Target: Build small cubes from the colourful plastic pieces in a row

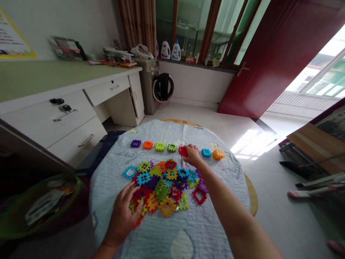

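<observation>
Your right hand [192,155] curls over a red, notch-edged building tile [182,151], grip unclear; your left hand [124,207], loosely spread, borders multicoloured tiles [163,194].

the person's bare right hand [192,155] has its fingertips at a flat red plastic tile with notched edges [182,151], in a row of small coloured tiles across a round table under a pale blue patterned cloth [181,242]. the row runs from a purple notched plastic tile [136,144] to a yellow-orange stack of notched plastic tiles [218,154]. the bare left hand [125,205], fingers spread, lies at the near left edge of a jumbled multicoloured heap of notched plastic tiles [163,189]. beyond stand a grey front-loading washing machine [149,86] and a dark red door [258,61].
</observation>
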The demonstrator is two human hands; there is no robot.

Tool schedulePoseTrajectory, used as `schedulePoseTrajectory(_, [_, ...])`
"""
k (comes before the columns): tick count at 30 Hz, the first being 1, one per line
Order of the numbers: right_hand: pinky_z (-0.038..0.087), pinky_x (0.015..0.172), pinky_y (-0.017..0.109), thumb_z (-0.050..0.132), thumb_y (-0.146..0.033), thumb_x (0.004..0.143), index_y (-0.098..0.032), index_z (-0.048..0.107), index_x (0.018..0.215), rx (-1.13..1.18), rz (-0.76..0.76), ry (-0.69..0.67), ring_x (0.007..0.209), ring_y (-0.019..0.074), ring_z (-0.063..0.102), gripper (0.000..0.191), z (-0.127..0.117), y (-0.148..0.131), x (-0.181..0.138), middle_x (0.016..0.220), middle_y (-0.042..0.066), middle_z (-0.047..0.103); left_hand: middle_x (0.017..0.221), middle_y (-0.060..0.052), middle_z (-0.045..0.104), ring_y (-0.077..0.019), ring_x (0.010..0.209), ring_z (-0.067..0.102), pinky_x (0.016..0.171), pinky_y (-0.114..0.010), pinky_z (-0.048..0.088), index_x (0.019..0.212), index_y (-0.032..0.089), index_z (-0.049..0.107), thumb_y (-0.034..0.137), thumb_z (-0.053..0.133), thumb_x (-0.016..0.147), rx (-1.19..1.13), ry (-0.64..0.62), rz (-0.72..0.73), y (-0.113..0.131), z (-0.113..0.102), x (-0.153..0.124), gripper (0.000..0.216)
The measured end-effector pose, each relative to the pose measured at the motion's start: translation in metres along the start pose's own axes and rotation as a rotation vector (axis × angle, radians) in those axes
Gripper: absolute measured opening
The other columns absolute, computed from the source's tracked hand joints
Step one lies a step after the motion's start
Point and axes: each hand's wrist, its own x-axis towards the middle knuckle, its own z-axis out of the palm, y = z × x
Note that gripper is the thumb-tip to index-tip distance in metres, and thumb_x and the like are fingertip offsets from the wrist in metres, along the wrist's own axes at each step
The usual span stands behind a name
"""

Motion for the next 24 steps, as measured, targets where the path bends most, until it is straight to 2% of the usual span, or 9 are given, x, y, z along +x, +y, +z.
schedulePoseTrajectory(6, [0.037,0.089,0.036,0.068,-0.031,0.072,-0.021,0.052,0.131,-0.01,-0.019,-0.054,0.114,0.0293,0.046,0.062,0.004,0.01,0.041,0.128,0.011,0.054,0.134,-0.01,0.051,-0.0285,0.123,0.051,0.102,-0.047,0.047,0.12,0.023,0.054,0.035,0.055,0.085,0.016,-0.016,-0.021,0.001,-0.002,-0.002,0.037])
schedulePoseTrajectory(9, [0.037,0.088,0.035,0.068,-0.031,0.072,-0.023,0.056,0.126,-0.017,-0.035,-0.092,0.113,0.0288,0.048,0.056,0.008,0.013,0.05,0.125,0.01,0.056,0.135,-0.01,0.051,-0.0285,0.124,0.052,0.103,-0.046,0.047,0.12,0.024,0.055,0.035,0.055,0.085,0.011,-0.013,-0.032,0.003,-0.003,-0.002,0.037])
schedulePoseTrajectory(14, [0.038,0.086,0.036,0.07,-0.027,0.069,-0.023,0.056,0.123,-0.033,-0.041,-0.136,0.111,0.0292,0.05,0.056,0.016,0.013,0.05,0.123,0.01,0.058,0.135,-0.01,0.051,-0.0287,0.124,0.051,0.102,-0.047,0.048,0.119,0.023,0.056,0.034,0.055,0.085,0.012,-0.015,-0.042,0.003,-0.002,-0.001,0.037])
schedulePoseTrajectory(20, [0.036,0.091,0.038,0.071,-0.031,0.068,-0.022,0.041,0.139,-0.042,-0.034,-0.134,0.12,0.0308,0.045,0.077,0.015,0.012,0.045,0.135,0.012,0.052,0.135,-0.011,0.049,-0.029,0.124,0.05,0.102,-0.049,0.048,0.12,0.023,0.054,0.034,0.055,0.085,0.008,-0.022,-0.029,0.001,-0.002,-0.002,0.037])
schedulePoseTrajectory(24, [0.037,0.091,0.038,0.07,-0.026,0.069,-0.021,0.043,0.137,-0.055,-0.026,-0.143,0.119,0.0306,0.047,0.074,0.012,0.007,0.049,0.13,0.012,0.056,0.134,-0.011,0.05,-0.0282,0.123,0.051,0.101,-0.047,0.048,0.119,0.023,0.055,0.033,0.056,0.085,0.013,-0.006,-0.019,0.001,-0.001,-0.003,0.036])
